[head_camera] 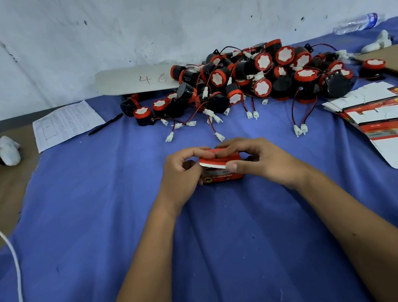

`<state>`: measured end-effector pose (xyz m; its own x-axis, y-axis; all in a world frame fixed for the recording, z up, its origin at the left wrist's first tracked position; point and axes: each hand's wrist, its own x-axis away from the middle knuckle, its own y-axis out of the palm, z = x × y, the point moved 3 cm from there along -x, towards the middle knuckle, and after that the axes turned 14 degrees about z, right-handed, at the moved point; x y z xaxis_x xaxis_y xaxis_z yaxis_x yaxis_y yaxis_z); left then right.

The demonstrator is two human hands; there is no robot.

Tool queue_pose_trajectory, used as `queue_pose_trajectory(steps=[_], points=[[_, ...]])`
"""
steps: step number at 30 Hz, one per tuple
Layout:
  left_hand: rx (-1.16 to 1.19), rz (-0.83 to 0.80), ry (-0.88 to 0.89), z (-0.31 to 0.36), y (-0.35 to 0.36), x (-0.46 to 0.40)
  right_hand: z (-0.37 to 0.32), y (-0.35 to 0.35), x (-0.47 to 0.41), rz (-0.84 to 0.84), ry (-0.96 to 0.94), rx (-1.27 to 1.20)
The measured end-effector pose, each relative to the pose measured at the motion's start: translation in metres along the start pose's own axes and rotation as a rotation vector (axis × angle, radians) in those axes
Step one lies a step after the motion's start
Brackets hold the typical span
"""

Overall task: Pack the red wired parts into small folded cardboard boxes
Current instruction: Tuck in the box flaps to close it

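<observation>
A small red cardboard box [221, 170] sits between my hands above the blue cloth [115, 211]. My left hand [183, 173] grips its left end with curled fingers. My right hand [256, 160] holds the right end, thumb on a white-edged flap that is bent over the top. What is inside the box is hidden. A big heap of red-and-black wired parts [254, 81] with white connectors lies beyond, against the wall. Flat unfolded red-and-white box blanks [384, 118] are stacked at the right.
A printed sheet [67, 124] and a black pen [106, 127] lie at the far left. A white strip marked "46" [139, 80] leans behind the heap. A plastic bottle [357, 23] lies far right. A white cord [13, 261] runs along the left edge.
</observation>
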<state>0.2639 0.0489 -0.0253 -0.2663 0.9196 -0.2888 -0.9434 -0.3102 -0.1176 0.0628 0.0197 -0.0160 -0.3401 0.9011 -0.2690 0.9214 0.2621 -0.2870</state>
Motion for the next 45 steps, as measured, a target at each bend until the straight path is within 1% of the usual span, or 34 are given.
queue_pose_trajectory(steps=[3,4,8,12,14,17,20,26,32,37,41,45], points=[[0.122,-0.126,-0.135,-0.001,-0.003,0.001,0.001,0.003,0.000,0.101,-0.035,-0.004],[0.148,-0.154,-0.153,-0.002,-0.004,0.002,0.002,0.005,0.000,0.132,-0.055,0.012],[0.045,-0.163,-0.018,-0.004,-0.007,0.001,0.004,0.004,0.001,0.146,-0.154,0.149],[0.037,-0.172,-0.004,-0.005,-0.007,-0.001,0.002,0.003,0.002,0.192,-0.231,0.234],[0.013,-0.180,0.023,-0.004,-0.007,-0.001,0.002,0.003,0.001,0.208,-0.236,0.274],[-0.038,-0.162,0.087,-0.004,-0.006,-0.002,-0.001,0.003,0.000,0.204,-0.223,0.265],[-0.080,-0.142,0.112,-0.003,-0.004,-0.002,-0.002,0.004,0.000,0.205,-0.231,0.262],[-0.093,-0.095,0.109,0.000,-0.002,0.000,-0.007,0.006,0.002,0.207,-0.251,0.184],[-0.141,-0.140,0.109,-0.002,-0.004,0.001,0.000,0.003,0.004,0.160,-0.205,0.175],[-0.131,-0.128,0.090,-0.002,-0.005,0.002,0.002,0.003,0.004,0.163,-0.162,0.165],[-0.155,-0.172,0.106,0.000,-0.006,0.004,-0.001,0.003,0.004,0.138,-0.223,0.221],[-0.174,-0.151,0.111,0.000,-0.007,0.005,-0.003,0.008,0.004,0.152,-0.287,0.248]])
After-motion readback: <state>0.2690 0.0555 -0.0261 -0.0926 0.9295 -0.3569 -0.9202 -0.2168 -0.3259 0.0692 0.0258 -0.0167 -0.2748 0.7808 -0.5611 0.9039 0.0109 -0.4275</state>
